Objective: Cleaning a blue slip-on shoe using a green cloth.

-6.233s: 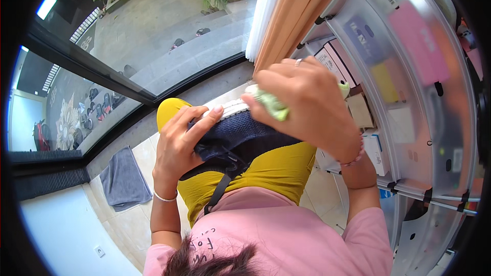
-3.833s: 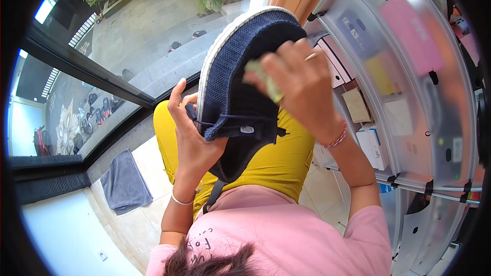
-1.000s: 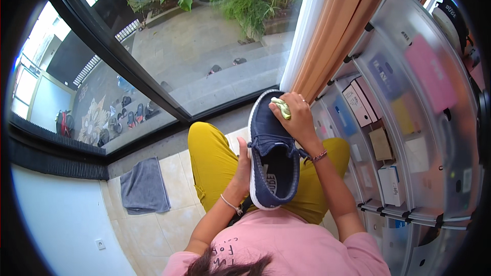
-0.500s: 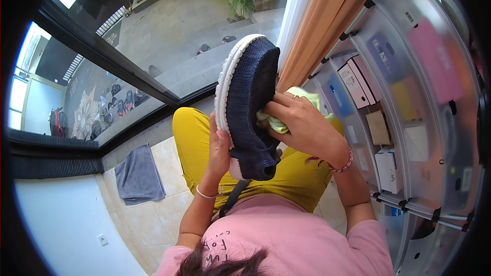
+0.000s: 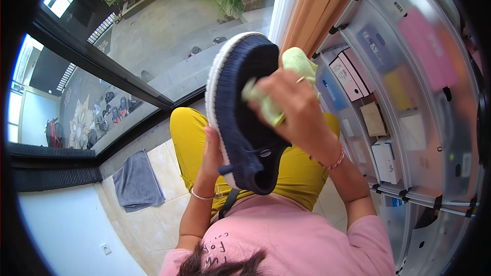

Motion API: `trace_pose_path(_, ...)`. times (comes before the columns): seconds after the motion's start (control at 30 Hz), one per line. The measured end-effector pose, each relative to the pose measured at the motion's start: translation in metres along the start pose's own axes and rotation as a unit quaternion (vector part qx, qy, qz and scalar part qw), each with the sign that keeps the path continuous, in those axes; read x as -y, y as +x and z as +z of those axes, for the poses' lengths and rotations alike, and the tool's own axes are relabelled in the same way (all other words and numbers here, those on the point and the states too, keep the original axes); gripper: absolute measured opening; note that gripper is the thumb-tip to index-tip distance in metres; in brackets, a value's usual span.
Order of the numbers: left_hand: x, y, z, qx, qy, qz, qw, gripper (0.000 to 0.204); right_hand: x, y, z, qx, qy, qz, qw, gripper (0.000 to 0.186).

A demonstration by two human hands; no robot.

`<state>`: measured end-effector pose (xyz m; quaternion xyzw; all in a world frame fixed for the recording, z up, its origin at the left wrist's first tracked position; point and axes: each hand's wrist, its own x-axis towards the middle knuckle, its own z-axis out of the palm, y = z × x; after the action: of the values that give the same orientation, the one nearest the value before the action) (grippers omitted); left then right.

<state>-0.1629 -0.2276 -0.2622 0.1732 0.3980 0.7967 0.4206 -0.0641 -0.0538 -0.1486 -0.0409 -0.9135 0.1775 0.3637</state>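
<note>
A navy knit shoe (image 5: pixel 229 107) with a thick white sole is held up in front of me, toe pointing away and heel toward me. My left hand (image 5: pixel 211 153) is closed on it from the sole side, its thumb along the sole edge; the other fingers are hidden behind the shoe. In my right hand (image 5: pixel 296 102) is a bunched light green cloth (image 5: pixel 298 64), pinched between the fingers over the dark upper of the shoe. Motion smears the right fingertips, so firm contact is hard to tell.
Clear plastic storage boxes (image 5: pixel 409 71) are stacked on the right, beside an orange curtain (image 5: pixel 317 5). A grey towel (image 5: pixel 137 181) lies on the tiled floor at left. Beyond the glass door, several pairs of footwear (image 5: pixel 115 112) sit on the paving.
The shoe has tilted and come slightly toward me and left, its upper turned more into view. My right hand with the cloth has moved up over the upper.
</note>
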Motion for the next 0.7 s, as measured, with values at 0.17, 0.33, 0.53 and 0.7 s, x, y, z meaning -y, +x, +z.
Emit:
trace_pose_path(0.17,-0.017,0.000,-0.002,0.060,-0.102,-0.057,0.991,0.072,0.011,-0.004,0.000,0.050,-0.114,-0.055,0.991,0.035)
trace_pose_path(0.33,-0.023,-0.004,0.009,0.037,-0.018,-0.032,0.999,0.067,-0.020,0.029,-0.013,-0.103,-0.232,-0.006,0.967,0.035)
trace_pose_path(0.53,-0.025,-0.002,-0.008,0.063,-0.145,-0.018,0.987,0.073,0.003,0.004,-0.011,0.014,-0.179,0.011,0.984,0.031)
trace_pose_path(0.7,-0.022,0.003,-0.016,0.084,-0.073,-0.008,0.994,0.078,0.000,-0.007,-0.011,0.021,-0.143,-0.017,0.989,0.027)
